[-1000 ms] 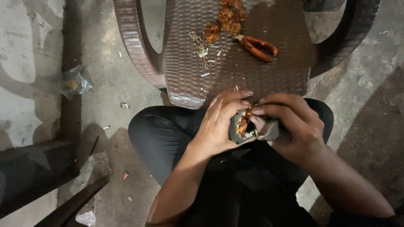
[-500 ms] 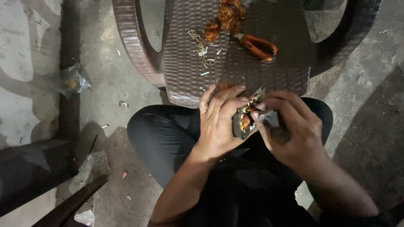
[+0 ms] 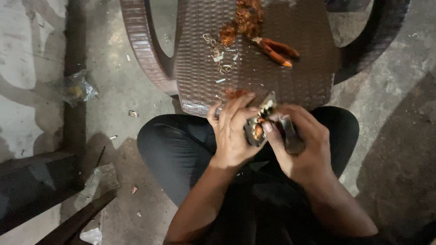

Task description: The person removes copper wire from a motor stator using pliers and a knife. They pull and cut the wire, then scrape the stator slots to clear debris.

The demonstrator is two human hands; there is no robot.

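Over the person's lap, just before the near edge of a brown woven chair seat (image 3: pixel 290 86), both hands meet on a small metal part with copper windings (image 3: pixel 257 129). The left hand (image 3: pixel 232 134) is clamped around its left side, fingers curled over the top. The right hand (image 3: pixel 302 145) pinches the part's right edge with its fingertips while also gripping a dark tool handle (image 3: pixel 290 136). On the seat, toward its far edge, lie orange-handled pliers (image 3: pixel 278 50), a heap of copper wire (image 3: pixel 243 20) and pale scraps (image 3: pixel 220 56).
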